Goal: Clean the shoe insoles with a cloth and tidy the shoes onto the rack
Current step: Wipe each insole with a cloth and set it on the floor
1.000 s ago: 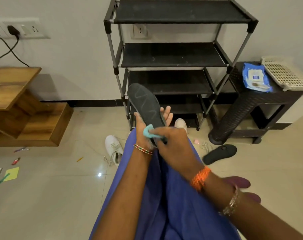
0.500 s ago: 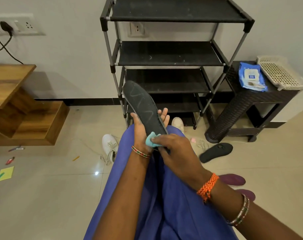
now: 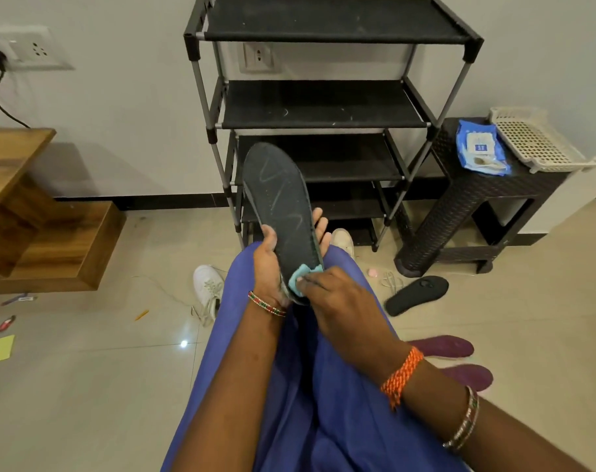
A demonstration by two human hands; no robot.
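A dark grey insole [image 3: 280,206] with pale wavy marks stands tilted over my lap, toe end up. My left hand [image 3: 272,267] grips its lower half, thumb on the front and fingers behind. My right hand [image 3: 337,298] pinches a small light-blue cloth [image 3: 298,279] against the insole's heel end. A black four-tier shoe rack [image 3: 324,120] stands against the wall just behind, its shelves bare. One white sneaker [image 3: 206,287] lies on the floor left of my knee. Another white sneaker [image 3: 343,240] peeks out beside the rack's foot.
A second black insole [image 3: 417,294] lies on the tiles to the right, near two purple insoles [image 3: 443,347]. A dark wicker stool [image 3: 477,206] holds a blue wipes pack [image 3: 481,152] and a white basket [image 3: 536,144]. Wooden shelving [image 3: 27,216] is at left.
My right hand with the cloth has slid down toward the insole's heel end. The camera view has dipped slightly; the left hand keeps its grip.
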